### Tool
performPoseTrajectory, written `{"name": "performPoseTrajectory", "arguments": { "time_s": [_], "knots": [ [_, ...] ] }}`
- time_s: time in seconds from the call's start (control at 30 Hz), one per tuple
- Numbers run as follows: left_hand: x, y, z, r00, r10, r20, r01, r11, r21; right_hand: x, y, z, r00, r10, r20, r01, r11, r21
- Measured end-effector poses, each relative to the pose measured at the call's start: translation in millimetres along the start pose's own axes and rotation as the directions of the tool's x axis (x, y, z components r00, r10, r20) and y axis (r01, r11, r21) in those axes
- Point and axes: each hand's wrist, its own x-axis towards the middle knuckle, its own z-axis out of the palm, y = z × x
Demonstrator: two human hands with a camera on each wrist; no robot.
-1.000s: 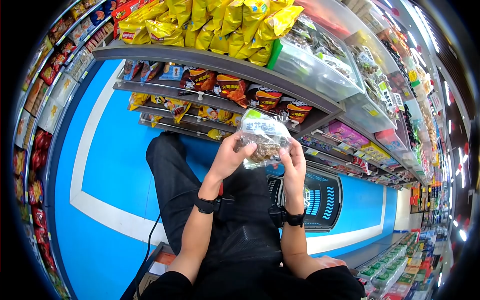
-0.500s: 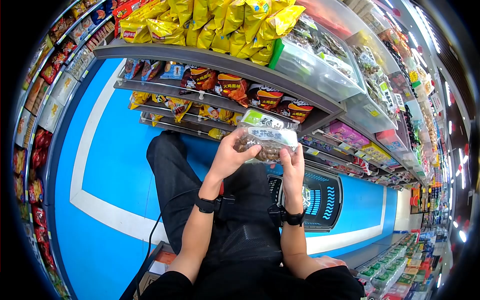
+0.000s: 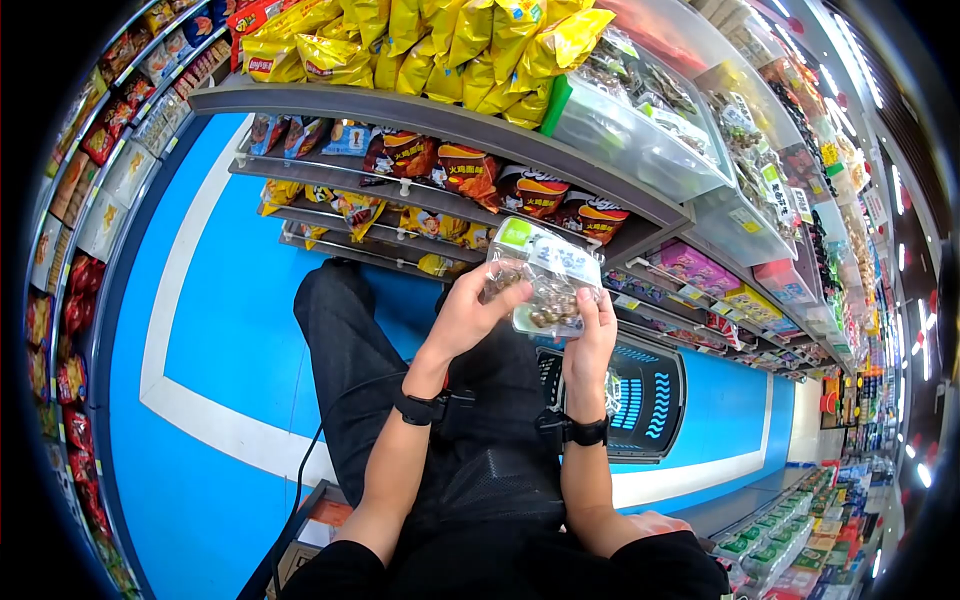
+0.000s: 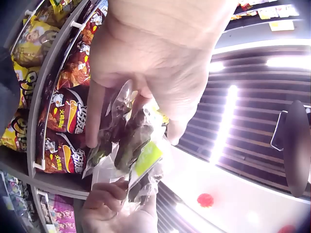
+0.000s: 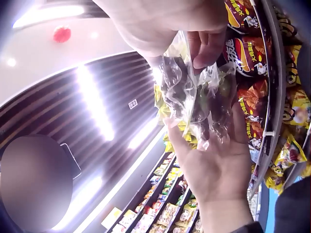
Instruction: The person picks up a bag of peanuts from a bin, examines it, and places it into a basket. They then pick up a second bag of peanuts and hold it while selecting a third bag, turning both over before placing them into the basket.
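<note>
A clear plastic packet of brown pieces with a green and white label is held between both hands in the head view. The left hand grips its left side, thumb on the front. On its right lower edge, the right hand pinches it with thumb and fingers. From the left wrist view, the left hand spans the packet, with the other hand at its lower end. The right wrist view shows the packet between the right hand and the left hand.
Yellow chip bags fill the top shelf, with dark red snack bags below. Clear bins of packets stand to the right. A grey and black basket sits on the blue floor beside the person's legs.
The packet has tilted and shifted slightly right, its label now slanting down to the right. Both hands have moved slightly with it, keeping their hold.
</note>
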Motion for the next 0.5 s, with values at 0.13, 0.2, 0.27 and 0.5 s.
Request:
{"name": "performPoseTrajectory", "arguments": {
  "time_s": [0.13,0.2,0.27,0.5],
  "knots": [
    [1.0,-3.6,-5.1,0.997,-0.058,0.046,0.060,0.997,-0.041,3.4,-1.1,-5.3,0.997,0.030,-0.068,-0.027,0.998,0.049],
    [2.6,-6.4,-5.4,0.999,-0.022,0.046,0.023,0.999,-0.029,4.1,1.0,-6.9,0.993,0.066,-0.103,-0.056,0.994,0.098],
    [3.4,-5.1,-4.2,0.999,0.013,0.044,-0.013,1.000,0.009,4.2,0.6,-5.9,0.979,0.153,-0.133,-0.124,0.971,0.202],
    [3.5,-6.2,-3.4,0.996,-0.081,0.043,0.080,0.996,0.044,-0.4,-1.3,-3.3,0.991,0.125,-0.056,-0.101,0.943,0.316]
  ]
}}
